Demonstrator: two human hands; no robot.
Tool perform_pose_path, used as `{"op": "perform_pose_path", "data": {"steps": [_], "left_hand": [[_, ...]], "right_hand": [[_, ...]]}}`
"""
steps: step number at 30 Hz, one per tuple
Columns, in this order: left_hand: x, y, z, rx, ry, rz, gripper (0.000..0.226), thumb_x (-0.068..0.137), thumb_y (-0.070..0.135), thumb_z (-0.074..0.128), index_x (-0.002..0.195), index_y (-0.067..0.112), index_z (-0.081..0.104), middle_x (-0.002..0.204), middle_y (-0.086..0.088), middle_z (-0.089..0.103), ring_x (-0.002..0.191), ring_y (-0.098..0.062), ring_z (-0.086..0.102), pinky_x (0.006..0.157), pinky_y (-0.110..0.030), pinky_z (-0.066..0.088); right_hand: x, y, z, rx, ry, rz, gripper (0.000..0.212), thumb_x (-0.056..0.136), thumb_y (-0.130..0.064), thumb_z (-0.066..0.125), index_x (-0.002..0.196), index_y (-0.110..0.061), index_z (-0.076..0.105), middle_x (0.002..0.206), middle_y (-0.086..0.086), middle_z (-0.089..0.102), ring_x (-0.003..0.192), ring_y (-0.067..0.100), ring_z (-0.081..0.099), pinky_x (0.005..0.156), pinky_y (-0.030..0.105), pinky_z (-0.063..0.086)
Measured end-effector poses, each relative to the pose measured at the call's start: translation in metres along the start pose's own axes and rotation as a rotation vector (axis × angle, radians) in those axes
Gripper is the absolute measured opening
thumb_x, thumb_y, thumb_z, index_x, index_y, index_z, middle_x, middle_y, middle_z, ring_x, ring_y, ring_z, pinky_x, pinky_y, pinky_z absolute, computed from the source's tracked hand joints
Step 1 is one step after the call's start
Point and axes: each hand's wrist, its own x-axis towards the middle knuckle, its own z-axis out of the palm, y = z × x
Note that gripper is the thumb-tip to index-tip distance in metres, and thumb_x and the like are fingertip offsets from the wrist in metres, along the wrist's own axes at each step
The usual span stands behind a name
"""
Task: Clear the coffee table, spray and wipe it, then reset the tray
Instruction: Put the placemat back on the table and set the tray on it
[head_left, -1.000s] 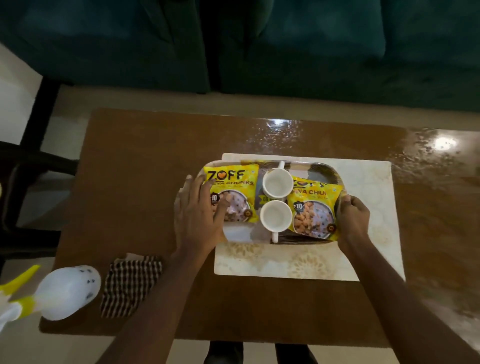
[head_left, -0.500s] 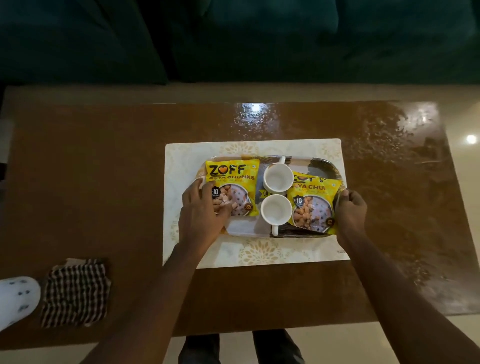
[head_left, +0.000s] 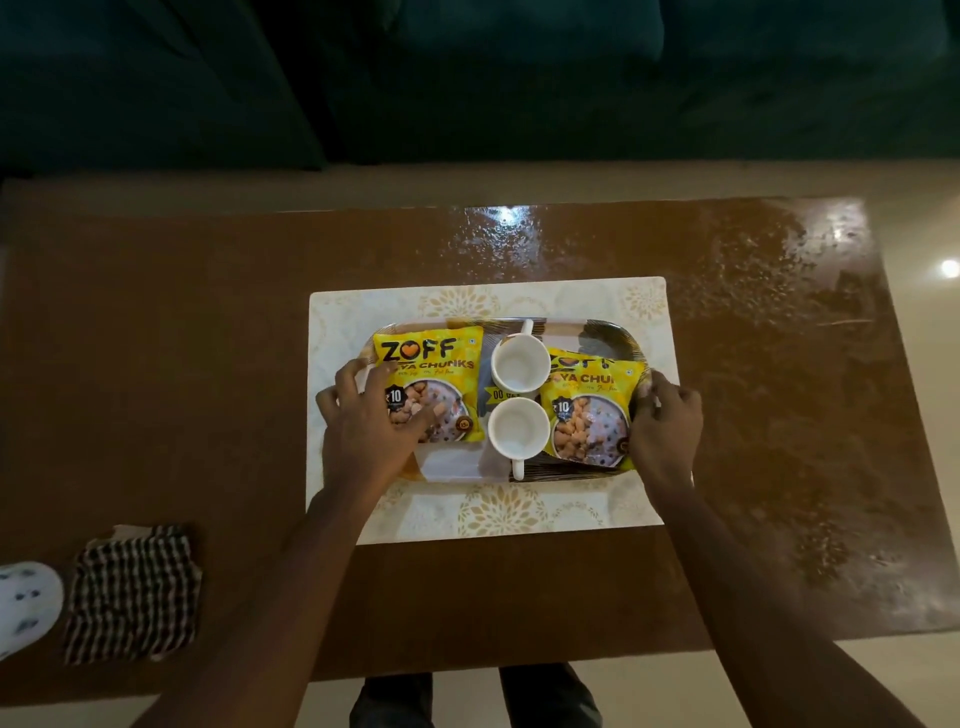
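Headcam view of you: bare arms, dark trousers.
Your left forearm (head_left: 249, 597) and right forearm (head_left: 753, 597) are bare all the way up to the left grip (head_left: 374, 426) and right grip (head_left: 667, 431). Down between them, two legs in dark trousers (head_left: 395, 701). It's too dim to tell the fabric.

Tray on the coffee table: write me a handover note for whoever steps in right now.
Left hand holds the tray's left end, thumb on the left packet. Right hand grips the tray's right rim.
The tray sits on the placemat; it also carries the right packet and two white cups between the packets.
Checked cloth and spray bottle lie at the near-left.
Done: tray looks reset.
Left: let go; the coffee table's right side glistens with droplets, so it may need another wipe.
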Motion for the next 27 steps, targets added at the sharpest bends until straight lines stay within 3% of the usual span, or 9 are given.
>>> {"op": "perform_pose_path", "data": {"steps": [4,8,12,19,27], "left_hand": [[0.0,0.006,0.002,0.152,0.018,0.119,0.076,0.081,0.067,0.06,0.142,0.024,0.043,0.156,-0.005,0.031,0.143,-0.03,0.026,0.099,-0.06,0.039],[0.006,0.019,0.009,0.253,-0.022,0.358,0.084,0.081,0.076,0.045,0.149,0.027,0.038,0.16,-0.001,0.028,0.149,-0.027,0.021,0.108,-0.054,0.029],[0.008,0.009,0.02,0.283,-0.087,0.347,0.086,0.082,0.08,0.033,0.155,0.033,0.024,0.164,0.003,0.017,0.151,-0.024,0.012,0.113,-0.051,0.025],[0.002,0.003,0.021,0.28,-0.09,0.325,0.089,0.082,0.083,0.023,0.155,0.033,0.022,0.164,0.003,0.015,0.152,-0.024,0.011,0.113,-0.05,0.023],[0.002,-0.003,0.014,0.278,-0.083,0.348,0.089,0.084,0.081,0.031,0.155,0.029,0.023,0.164,0.002,0.015,0.152,-0.022,0.009,0.116,-0.047,0.02]], "right_hand": [[-0.021,-0.026,-0.005,-0.101,0.045,-0.166,0.045,0.101,-0.032,0.047,0.144,-0.018,0.048,0.142,0.013,0.045,0.129,0.031,0.04,0.1,0.045,0.037],[-0.042,-0.036,0.011,-0.254,-0.155,-0.369,0.051,0.102,-0.046,0.036,0.151,-0.03,0.037,0.161,0.002,0.028,0.149,0.024,0.02,0.114,0.047,0.026],[-0.033,-0.034,0.023,-0.305,-0.19,-0.392,0.051,0.104,-0.046,0.028,0.153,-0.035,0.032,0.165,0.0,0.016,0.152,0.024,0.009,0.119,0.05,0.022],[-0.013,-0.04,0.024,-0.345,-0.226,-0.515,0.053,0.104,-0.048,0.026,0.155,-0.034,0.025,0.166,-0.002,0.011,0.153,0.021,0.002,0.122,0.046,0.014],[-0.024,-0.061,0.019,-0.206,-0.204,-0.538,0.039,0.103,-0.044,0.037,0.134,-0.033,0.059,0.154,-0.014,0.04,0.152,0.014,0.011,0.116,0.045,0.014]]}}
